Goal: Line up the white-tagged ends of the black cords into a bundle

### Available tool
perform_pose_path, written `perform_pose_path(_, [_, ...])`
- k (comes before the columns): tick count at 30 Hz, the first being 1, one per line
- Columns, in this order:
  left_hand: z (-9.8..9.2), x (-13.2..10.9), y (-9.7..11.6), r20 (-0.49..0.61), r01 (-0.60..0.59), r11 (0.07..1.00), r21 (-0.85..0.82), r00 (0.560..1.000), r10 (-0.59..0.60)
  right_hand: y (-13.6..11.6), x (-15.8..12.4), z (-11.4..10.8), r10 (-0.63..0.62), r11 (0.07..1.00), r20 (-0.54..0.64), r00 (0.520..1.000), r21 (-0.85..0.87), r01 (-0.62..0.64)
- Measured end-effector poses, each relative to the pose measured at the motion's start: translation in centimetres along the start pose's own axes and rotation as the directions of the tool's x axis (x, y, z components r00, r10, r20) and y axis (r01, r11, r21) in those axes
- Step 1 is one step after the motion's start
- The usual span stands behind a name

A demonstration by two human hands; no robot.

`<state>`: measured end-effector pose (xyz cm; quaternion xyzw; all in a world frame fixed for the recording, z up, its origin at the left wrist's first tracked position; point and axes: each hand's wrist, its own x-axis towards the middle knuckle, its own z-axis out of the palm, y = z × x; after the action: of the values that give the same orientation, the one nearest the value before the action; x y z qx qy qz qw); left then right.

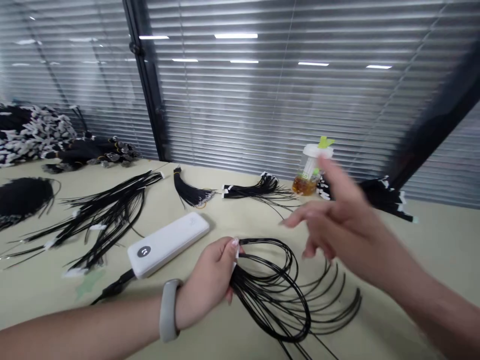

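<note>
Pinching looped black cords in my left hand, lower centre of frame, loops fanned on the worktop. Right hand grip spread, blurred, hovering above the loops, holding nothing. White power bank just left of my left hand. Bottle upper centre-right.

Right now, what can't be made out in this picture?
Head view:
Right hand: motion-blurred, fingertips indistinct.
Black cords: gathered ends hidden inside the left hand; loops cut by the bottom edge.
Bottle: blurred, partly behind the right hand; contents unreadable.
Black-and-white pile: cut by the left edge, pieces too small.
</note>
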<state>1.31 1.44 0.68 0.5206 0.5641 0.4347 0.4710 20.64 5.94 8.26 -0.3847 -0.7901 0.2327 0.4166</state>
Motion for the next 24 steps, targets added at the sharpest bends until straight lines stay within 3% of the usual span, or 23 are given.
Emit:
perform_pose_path(2, [-0.1, -0.1, 0.2, 0.0, -0.011, 1.0, 0.007, 1.0, 0.011, 0.2, -0.5, 1.7, 0.109, 0.993, 0.233, 0.966, 0.012, -0.115])
perform_pose_path(4, [-0.1, -0.2, 0.3, -0.002, -0.033, 0.999, 0.02, 0.999, 0.033, 0.6, -0.8, 3.1, 0.096, 0.994, 0.313, 0.945, -0.073, -0.077])
perform_pose_path(7, [-0.1, -0.3, 0.3, 0.018, -0.077, 0.997, 0.029, 0.997, 0.076, 1.2, -1.1, 4.5, 0.035, 0.984, 0.315, 0.948, -0.176, 0.023])
perform_pose_path(14, [0.3, -0.2, -0.3, 0.055, -0.098, 0.995, 0.014, 0.994, 0.097, 1.5, -1.4, 5.3, 0.014, 0.964, 0.306, 0.952, -0.258, 0.069])
perform_pose_path(24, [0.2, -0.4, -0.1, 0.088, -0.109, 0.994, 0.022, 0.99, 0.107, 1.4, -1.4, 5.5, 0.075, 0.962, 0.337, 0.938, -0.274, 0.022])
